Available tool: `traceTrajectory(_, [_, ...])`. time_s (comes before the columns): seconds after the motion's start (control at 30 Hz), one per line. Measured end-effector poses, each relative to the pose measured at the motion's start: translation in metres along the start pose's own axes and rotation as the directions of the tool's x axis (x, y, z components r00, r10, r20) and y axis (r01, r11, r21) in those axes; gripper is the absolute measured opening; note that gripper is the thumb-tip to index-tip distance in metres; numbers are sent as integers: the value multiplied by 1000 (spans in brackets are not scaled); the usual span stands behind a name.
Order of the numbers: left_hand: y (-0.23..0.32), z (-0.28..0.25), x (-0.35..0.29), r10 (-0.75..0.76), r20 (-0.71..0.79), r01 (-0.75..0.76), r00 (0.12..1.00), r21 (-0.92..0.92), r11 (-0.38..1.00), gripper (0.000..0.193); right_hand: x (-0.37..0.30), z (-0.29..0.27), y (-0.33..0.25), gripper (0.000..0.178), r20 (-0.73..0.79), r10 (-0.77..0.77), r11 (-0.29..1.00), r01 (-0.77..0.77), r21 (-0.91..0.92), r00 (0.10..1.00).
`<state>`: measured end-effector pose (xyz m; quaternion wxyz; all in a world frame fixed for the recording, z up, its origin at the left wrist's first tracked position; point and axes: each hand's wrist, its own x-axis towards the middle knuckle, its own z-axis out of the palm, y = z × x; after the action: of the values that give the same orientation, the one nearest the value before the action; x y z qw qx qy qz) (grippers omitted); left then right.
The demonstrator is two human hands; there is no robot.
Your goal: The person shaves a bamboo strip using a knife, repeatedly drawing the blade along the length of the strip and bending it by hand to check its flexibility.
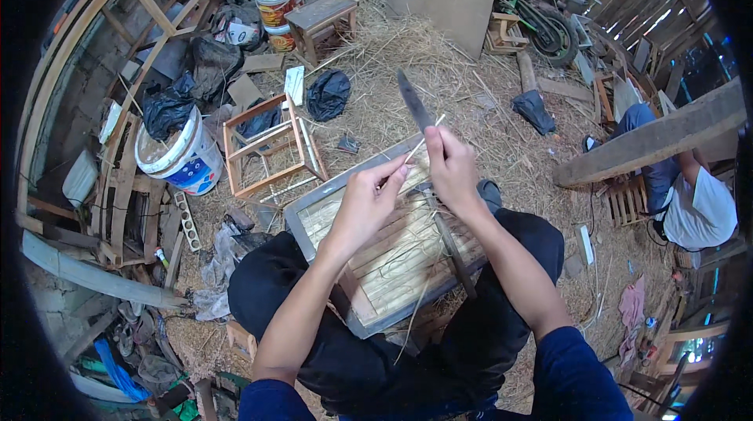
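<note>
My right hand [451, 166] is closed round a knife, whose dark blade [413, 101] points up and away from me. A thin pale strip of wood or bamboo [416, 150] runs from my left hand [371, 200] up past my right thumb, against the base of the blade. The left fingers are pinched on its lower end. Both hands are above a grey-framed panel [384, 272] of pale slats, tilted across my lap and strewn with thin shavings. A long, dark, narrow tool [453, 255] lies over its right side; I cannot make out its kind.
A small wooden frame [302, 143] stands ahead on the left, beside a white bucket [161, 161]. Farther off are a stool [321, 13], stacked paint buckets [276, 4] and a green motorbike [541, 21]. A slanting beam [651, 139] and a seated person [694, 209] are at right.
</note>
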<state>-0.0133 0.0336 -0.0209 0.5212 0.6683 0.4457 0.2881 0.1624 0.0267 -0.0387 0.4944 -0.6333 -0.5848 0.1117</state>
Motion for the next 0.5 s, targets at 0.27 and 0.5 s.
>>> traceTrajectory(0.27, [3,-1,-4,9,5,-9,1000,-25,1000,34,-1,1,2,48,-7,132,991,-132,9,991])
traceTrajectory(0.5, [5,-3,-4,131,-17,-131,991,-8,991,34,15,-8,-2,44,-18,192,981,-192,-2,981])
